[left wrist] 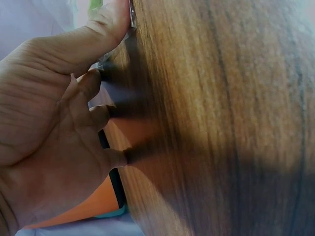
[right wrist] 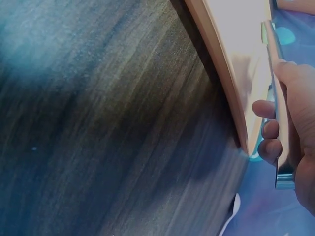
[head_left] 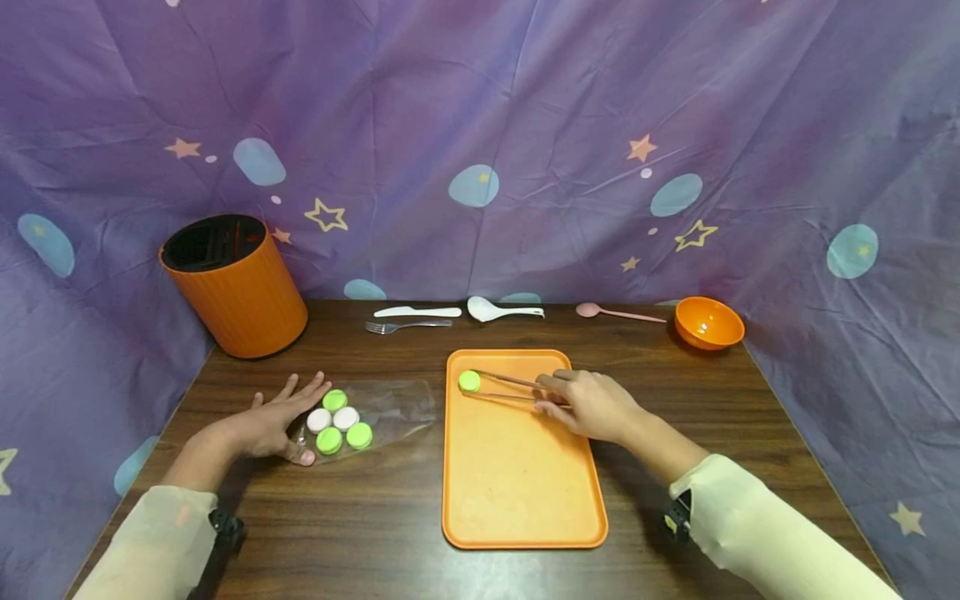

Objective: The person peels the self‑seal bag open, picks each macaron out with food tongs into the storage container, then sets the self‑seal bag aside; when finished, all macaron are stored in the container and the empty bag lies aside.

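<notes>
My right hand (head_left: 592, 405) grips a pair of metal tongs (head_left: 504, 397) over the orange tray. The two tips of the tongs reach either side of a light green disc (head_left: 469, 382) in the tray's far left corner; whether they squeeze it I cannot tell. In the right wrist view, fingers and thumb wrap the tongs (right wrist: 284, 132) near their joined end. Spread on the table at the left, my left hand (head_left: 273, 419) touches the edge of a clear plastic bag (head_left: 401, 408). Several green and white discs (head_left: 346, 418) lie grouped at the bag beside that hand.
The orange tray (head_left: 517, 500) lies mid-table. Along the back are a white knife (head_left: 417, 312), a fork (head_left: 408, 326), a white spoon (head_left: 486, 311), a pink spoon (head_left: 589, 310) and an orange bowl (head_left: 708, 323). A round orange knife block (head_left: 243, 296) stands at back left, before the purple cloth.
</notes>
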`<state>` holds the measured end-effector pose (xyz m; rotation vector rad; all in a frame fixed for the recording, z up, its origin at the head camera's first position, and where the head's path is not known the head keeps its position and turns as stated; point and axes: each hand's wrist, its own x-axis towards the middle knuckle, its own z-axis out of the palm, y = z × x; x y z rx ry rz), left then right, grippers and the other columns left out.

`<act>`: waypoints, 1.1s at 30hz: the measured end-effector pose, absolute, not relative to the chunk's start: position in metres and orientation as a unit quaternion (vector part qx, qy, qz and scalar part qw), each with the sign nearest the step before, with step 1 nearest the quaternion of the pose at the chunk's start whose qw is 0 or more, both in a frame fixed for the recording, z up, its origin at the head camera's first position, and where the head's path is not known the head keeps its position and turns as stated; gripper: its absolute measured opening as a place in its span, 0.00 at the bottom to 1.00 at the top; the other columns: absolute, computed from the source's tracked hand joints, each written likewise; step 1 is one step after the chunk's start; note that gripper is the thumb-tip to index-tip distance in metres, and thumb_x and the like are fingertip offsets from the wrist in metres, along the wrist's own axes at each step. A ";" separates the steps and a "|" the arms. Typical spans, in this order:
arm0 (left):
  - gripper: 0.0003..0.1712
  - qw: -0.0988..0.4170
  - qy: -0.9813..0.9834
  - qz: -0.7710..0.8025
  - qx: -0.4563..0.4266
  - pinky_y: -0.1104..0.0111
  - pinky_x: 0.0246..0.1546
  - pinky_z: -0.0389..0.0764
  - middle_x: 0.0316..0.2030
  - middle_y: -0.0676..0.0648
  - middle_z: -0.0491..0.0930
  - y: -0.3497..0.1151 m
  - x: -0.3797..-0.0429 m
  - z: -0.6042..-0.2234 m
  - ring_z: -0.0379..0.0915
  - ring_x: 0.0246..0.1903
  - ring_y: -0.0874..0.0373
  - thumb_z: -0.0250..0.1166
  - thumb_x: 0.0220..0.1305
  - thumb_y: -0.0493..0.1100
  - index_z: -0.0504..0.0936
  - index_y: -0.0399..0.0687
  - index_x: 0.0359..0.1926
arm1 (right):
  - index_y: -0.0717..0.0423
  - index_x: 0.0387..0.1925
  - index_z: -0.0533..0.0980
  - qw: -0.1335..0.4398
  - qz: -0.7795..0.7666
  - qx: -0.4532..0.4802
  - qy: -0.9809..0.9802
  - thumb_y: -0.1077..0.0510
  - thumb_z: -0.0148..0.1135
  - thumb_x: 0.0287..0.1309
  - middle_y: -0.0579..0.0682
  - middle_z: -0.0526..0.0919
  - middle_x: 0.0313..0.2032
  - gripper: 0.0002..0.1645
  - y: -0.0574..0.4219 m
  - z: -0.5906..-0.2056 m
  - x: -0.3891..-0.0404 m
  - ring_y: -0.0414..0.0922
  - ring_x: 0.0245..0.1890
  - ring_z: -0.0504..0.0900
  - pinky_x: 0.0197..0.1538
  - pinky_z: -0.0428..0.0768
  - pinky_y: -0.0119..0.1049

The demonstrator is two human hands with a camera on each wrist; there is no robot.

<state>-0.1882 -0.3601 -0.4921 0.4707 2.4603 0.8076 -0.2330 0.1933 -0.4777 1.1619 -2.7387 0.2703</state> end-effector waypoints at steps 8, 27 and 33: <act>0.78 0.247 0.914 0.273 0.171 0.14 0.68 0.18 0.91 0.46 0.26 -0.369 -0.195 -0.509 0.12 0.86 0.27 0.82 0.51 0.66 0.41 0.66 0.92 | 0.49 0.58 0.86 0.102 0.086 0.398 -0.908 0.43 0.73 0.73 0.42 0.81 0.30 0.21 0.190 -0.471 -0.233 0.36 0.24 0.75 0.28 0.79 0.37; 0.76 0.274 0.908 0.279 0.149 0.16 0.70 0.17 0.89 0.34 0.28 -0.341 -0.178 -0.463 0.14 0.85 0.22 0.83 0.54 0.55 0.43 0.44 0.91 | 0.50 0.58 0.88 0.163 0.103 0.497 -0.846 0.45 0.76 0.70 0.41 0.82 0.32 0.21 0.146 -0.458 -0.221 0.31 0.22 0.68 0.25 0.73 0.29; 0.76 0.264 0.907 0.288 0.159 0.15 0.68 0.15 0.89 0.35 0.28 -0.346 -0.180 -0.470 0.13 0.84 0.22 0.83 0.53 0.55 0.43 0.47 0.91 | 0.51 0.57 0.88 0.178 0.100 0.514 -0.833 0.46 0.78 0.68 0.40 0.82 0.33 0.21 0.137 -0.455 -0.220 0.32 0.21 0.69 0.23 0.75 0.30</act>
